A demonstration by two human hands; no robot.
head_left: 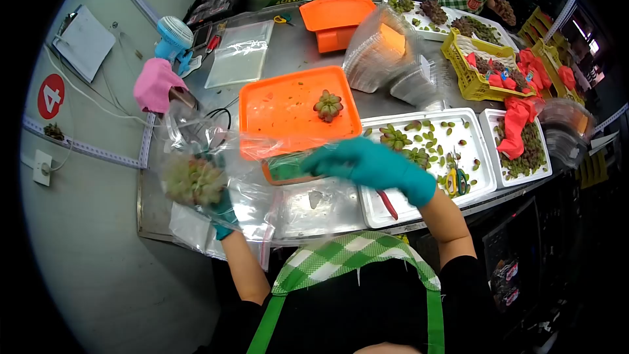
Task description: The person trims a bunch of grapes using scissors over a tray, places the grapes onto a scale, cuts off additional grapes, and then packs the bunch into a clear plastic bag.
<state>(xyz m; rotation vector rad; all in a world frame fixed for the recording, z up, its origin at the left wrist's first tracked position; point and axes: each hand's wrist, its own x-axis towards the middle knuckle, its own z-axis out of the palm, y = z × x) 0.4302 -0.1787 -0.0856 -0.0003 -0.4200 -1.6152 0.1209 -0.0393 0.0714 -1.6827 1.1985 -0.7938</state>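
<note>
My left hand (225,215), in a teal glove, is closed on a pale green succulent rosette (193,179), which is blurred by motion. Clear plastic surrounds the plant and covers part of the glove. My right hand (370,162), also gloved in teal, reaches leftward across the front of the orange tray (295,85). A stretched clear plastic bag (275,144) runs from the plant to its blurred fingertips, which are closed on the film. Another succulent (328,105) sits on the right side of that tray.
A white tray (481,190) at right holds rosettes, loose leaves and yellow-green scissors (457,180). Red-handled pliers (388,204) lie at its left edge. Behind stand clear plastic containers (373,59), a yellow basket (468,82) and a small fan (175,34). Two people work across the table.
</note>
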